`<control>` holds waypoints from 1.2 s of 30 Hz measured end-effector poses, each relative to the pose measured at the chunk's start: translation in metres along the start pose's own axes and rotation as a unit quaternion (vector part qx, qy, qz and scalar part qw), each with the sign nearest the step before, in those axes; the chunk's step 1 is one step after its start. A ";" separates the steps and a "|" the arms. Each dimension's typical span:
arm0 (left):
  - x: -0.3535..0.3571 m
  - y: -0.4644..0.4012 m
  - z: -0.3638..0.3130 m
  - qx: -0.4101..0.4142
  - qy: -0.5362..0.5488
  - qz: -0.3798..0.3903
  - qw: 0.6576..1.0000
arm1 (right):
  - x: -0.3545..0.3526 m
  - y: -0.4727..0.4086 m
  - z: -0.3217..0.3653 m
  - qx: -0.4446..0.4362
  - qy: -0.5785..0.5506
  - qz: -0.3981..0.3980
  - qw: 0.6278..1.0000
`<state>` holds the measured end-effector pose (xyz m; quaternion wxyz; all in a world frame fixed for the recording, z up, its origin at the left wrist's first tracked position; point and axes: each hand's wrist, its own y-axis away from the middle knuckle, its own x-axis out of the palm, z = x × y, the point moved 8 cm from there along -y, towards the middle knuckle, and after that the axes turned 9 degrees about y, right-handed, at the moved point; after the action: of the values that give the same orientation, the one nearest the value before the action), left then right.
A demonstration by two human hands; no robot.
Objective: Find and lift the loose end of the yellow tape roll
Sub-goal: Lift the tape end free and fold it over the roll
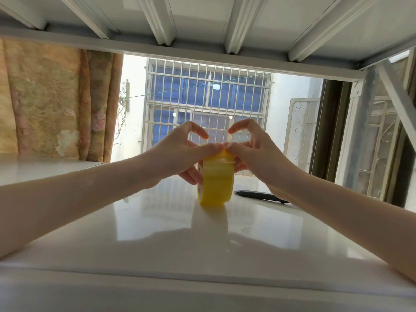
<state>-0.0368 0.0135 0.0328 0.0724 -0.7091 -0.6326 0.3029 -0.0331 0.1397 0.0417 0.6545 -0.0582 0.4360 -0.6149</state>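
1. The yellow tape roll is standing on its edge on the glossy white table, held between both hands.
2. The left hand is gripping the roll's left side, thumb pressing on the top; its forefinger is arching free above.
3. The right hand is cupping the right side, thumb tip meeting the left thumb at the top, where a small lifted flap seems to be showing.
4. The risk I am judging: the thin film tearing or splitting into a sliver, or sticking back down, if a nail is digging at one corner only.
5. The roll could be sliding or rolling too, since the tabletop is looking slick.
6. The tape is looking smooth, translucent and wound in a broad band; a dark pen is lying just behind.
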 end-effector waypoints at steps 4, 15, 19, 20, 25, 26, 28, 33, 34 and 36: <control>-0.001 -0.001 0.000 0.001 0.012 0.000 1.000 | 0.001 0.000 -0.002 0.008 0.008 -0.002 1.000; -0.009 0.001 0.001 0.009 0.056 -0.010 0.998 | 0.011 0.000 -0.004 0.017 -0.011 0.069 0.997; -0.010 0.000 0.000 0.016 0.036 -0.006 0.999 | 0.007 -0.002 -0.005 0.033 -0.047 0.056 0.997; -0.010 0.000 0.001 0.018 0.034 -0.006 0.999 | 0.007 -0.002 -0.006 0.037 -0.057 0.056 0.996; -0.009 -0.001 0.005 0.019 0.059 0.019 0.998 | 0.007 -0.003 -0.005 0.032 -0.079 0.064 0.994; -0.008 -0.002 0.006 0.012 0.078 0.032 0.996 | 0.006 -0.003 -0.005 0.031 -0.080 0.064 0.994; -0.004 -0.003 0.008 -0.002 0.118 0.069 0.991 | 0.006 -0.003 -0.005 0.028 -0.078 0.067 0.994; 0.003 -0.001 0.011 -0.041 0.120 0.179 0.976 | 0.006 -0.001 -0.004 0.023 -0.065 0.076 0.995; 0.003 0.000 0.010 -0.039 0.102 0.179 0.978 | 0.007 -0.001 -0.003 0.023 -0.064 0.077 0.995; 0.000 0.000 0.010 -0.026 0.052 0.154 0.986 | 0.008 0.000 -0.001 0.019 -0.065 0.081 0.994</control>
<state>-0.0419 0.0106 0.0251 0.0391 -0.8146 -0.5188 0.2565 -0.0347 0.1336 0.0369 0.7298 -0.0496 0.3841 -0.5633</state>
